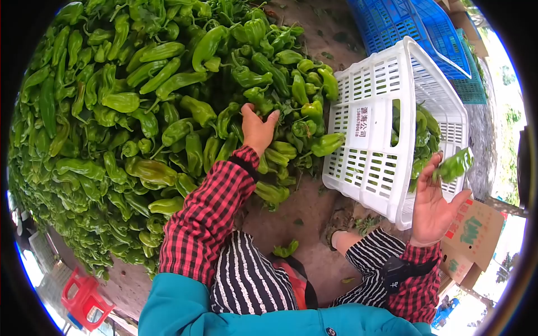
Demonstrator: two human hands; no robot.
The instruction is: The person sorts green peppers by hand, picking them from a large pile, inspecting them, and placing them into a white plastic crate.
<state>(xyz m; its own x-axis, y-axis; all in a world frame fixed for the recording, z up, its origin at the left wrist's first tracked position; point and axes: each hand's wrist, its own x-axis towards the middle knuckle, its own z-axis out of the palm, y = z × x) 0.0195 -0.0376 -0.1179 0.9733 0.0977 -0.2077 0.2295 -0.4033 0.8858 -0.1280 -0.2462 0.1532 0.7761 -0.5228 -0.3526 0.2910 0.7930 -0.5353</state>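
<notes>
My left hand (259,129) reaches into a large heap of green peppers (162,112). Its thumb and forefinger are spread apart at a green pepper (258,96), and the other fingers are partly hidden; I see no closed grip. On the right, my right hand (434,204) is open, palm up, fingers stretched, beside the white plastic crate (370,120). A single green pepper (455,165) is just past its fingertips, apart from the palm and near the crate's rim. Inside the tilted crate lie more green peppers (426,131), partly hidden by its wall.
Blue crates (403,33) stand behind the white one. Cardboard boxes (473,235) are at the right. One loose pepper (286,248) lies on the ground between my legs in striped trousers (252,274). A red plastic stool (84,299) is at the lower left.
</notes>
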